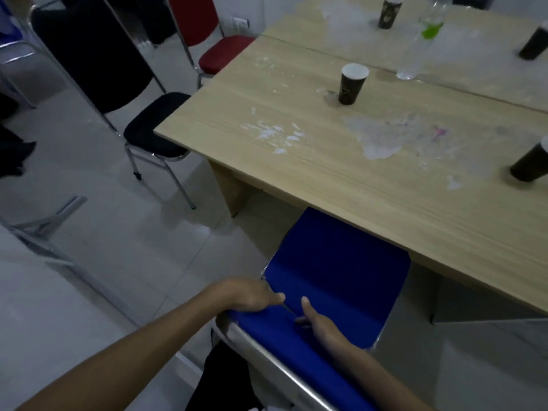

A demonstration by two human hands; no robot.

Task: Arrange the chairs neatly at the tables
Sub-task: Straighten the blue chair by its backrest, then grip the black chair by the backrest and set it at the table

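Observation:
A blue padded chair [335, 271] stands at the near side of the wooden table [296, 173], the front of its seat tucked under the table edge. My left hand [252, 295] grips the top of its blue backrest at the left corner. Just to the right, my right hand [317, 320] holds the same backrest, thumb on the front and fingers behind. A black chair [154, 129] stands at the table's left end, its seat slightly under the edge. Further back, a red chair [222, 51] sits by the far left corner.
Several dark paper cups, one [353, 84] near the middle, and a clear plastic bottle [421, 43] stand on the stained table top. Metal chair legs [44, 229] show on the tiled floor at the left. A dark shape [13, 149] is at the left edge.

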